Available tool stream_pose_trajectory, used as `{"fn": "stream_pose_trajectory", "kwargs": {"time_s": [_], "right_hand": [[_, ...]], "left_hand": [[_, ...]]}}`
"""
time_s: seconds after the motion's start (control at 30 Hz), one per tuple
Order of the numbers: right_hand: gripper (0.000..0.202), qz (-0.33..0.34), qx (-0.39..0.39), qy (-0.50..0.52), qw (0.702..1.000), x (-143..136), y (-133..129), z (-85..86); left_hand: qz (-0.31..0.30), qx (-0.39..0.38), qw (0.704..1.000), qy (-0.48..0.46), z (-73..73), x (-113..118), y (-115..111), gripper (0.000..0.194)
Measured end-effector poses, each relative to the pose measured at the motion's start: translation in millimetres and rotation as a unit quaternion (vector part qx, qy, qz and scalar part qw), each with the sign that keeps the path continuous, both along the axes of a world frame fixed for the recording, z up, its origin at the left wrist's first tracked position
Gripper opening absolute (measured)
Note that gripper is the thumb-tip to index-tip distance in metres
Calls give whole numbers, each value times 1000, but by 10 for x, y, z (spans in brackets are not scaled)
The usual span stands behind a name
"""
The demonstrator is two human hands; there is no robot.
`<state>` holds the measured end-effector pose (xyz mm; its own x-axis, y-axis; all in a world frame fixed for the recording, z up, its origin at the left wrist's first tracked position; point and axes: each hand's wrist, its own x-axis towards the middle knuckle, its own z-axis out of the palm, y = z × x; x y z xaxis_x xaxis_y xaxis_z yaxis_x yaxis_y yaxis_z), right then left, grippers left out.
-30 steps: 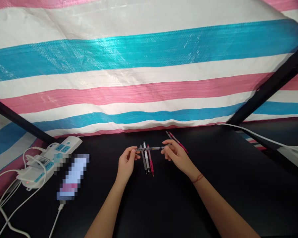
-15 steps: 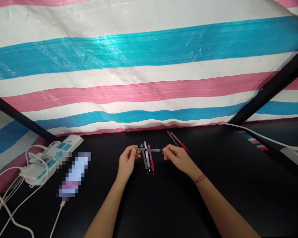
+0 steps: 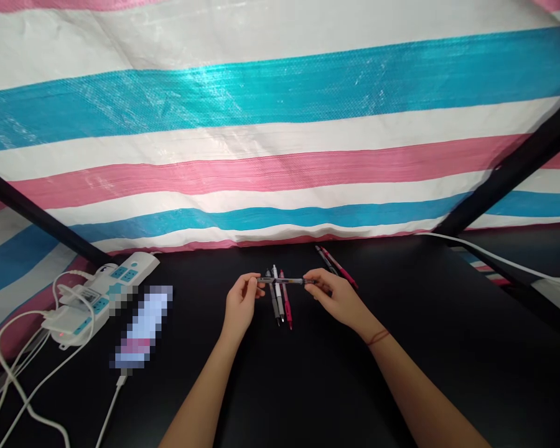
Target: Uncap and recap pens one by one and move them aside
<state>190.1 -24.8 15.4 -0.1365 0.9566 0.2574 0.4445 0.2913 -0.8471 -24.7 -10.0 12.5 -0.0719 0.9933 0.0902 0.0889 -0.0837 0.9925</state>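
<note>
Between my two hands a dark pen with a clear barrel (image 3: 287, 281) is held level above the table. My left hand (image 3: 241, 300) pinches its left end, and my right hand (image 3: 332, 292) is closed around its right end, where the fingers partly hide the tip. Beneath the held pen lie a grey pen (image 3: 275, 305), a white pen (image 3: 279, 292) and a red pen (image 3: 287, 308), side by side and pointing toward me. Past my right hand, a dark pen (image 3: 325, 260) and a red pen (image 3: 338, 266) lie slanted together.
A white power strip (image 3: 140, 266) with plugs and cables stands at the left on the black table (image 3: 270, 386). Nearby lies a blurred phone (image 3: 144, 326) on a white cable (image 3: 112, 404). A striped sheet (image 3: 280, 174) hangs behind, with black poles (image 3: 504, 168) at both sides.
My right fingers have shifted slightly up and left, now closing over the pen's right end instead of just touching its tip. The left hand keeps its pinch.
</note>
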Motion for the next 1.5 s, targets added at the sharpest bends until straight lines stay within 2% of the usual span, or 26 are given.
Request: {"fn": "stream_pose_trajectory", "kwargs": {"time_s": [0.13, 0.3, 0.37, 0.47, 0.67, 0.8, 0.87, 0.93, 1.03, 1.13, 1.2, 1.3, 1.4, 1.5], "right_hand": [[25, 8, -16, -26, 999, 0, -3, 16], [22, -6, 12, -6, 1000, -13, -13, 13], [18, 5, 1, -8, 1000, -19, -21, 29], [24, 14, -17, -27, 999, -24, -28, 48], [22, -9, 27, -43, 999, -30, -24, 25], [30, -2, 16, -49, 999, -50, -27, 49], [39, -1, -25, 3, 1000, -72, -25, 55], [45, 8, -95, 98, 991, -97, -18, 46], [50, 25, -198, 239, 950, -129, -1, 16], [51, 9, -249, 331, 910, -153, 18, 2], [49, -21, -235, 392, 889, -171, 23, 17], [42, -60, -184, 452, 871, -196, 17, 62], [41, -65, -158, 451, 876, -204, 3, 93], [44, -85, -124, 432, 889, -195, -4, 90]], "left_hand": [[-2, -2, 1000, 0, -5, 4, 1, 36], [1, -7, 1000, -1, -8, 8, 1, 35], [3, -9, 1000, 0, -5, 7, -3, 35], [9, -11, 1000, 5, -4, 2, -6, 36], [16, -16, 1000, 15, -7, 1, -3, 38], [14, 16, 999, 48, -9, 13, -32, 33], [15, 48, 995, 81, -5, 11, -55, 29], [15, 83, 990, 116, 10, 1, -80, 25], [10, 150, 975, 166, 65, -22, -123, 22], [-13, 223, 949, 221, 138, -22, -178, 18], [-26, 254, 936, 241, 175, 3, -215, 17], [-23, 250, 940, 232, 195, 72, -257, 16], [-36, 216, 952, 214, 184, 154, -282, 12], [-88, 165, 959, 213, 157, 230, -305, 9]]}}
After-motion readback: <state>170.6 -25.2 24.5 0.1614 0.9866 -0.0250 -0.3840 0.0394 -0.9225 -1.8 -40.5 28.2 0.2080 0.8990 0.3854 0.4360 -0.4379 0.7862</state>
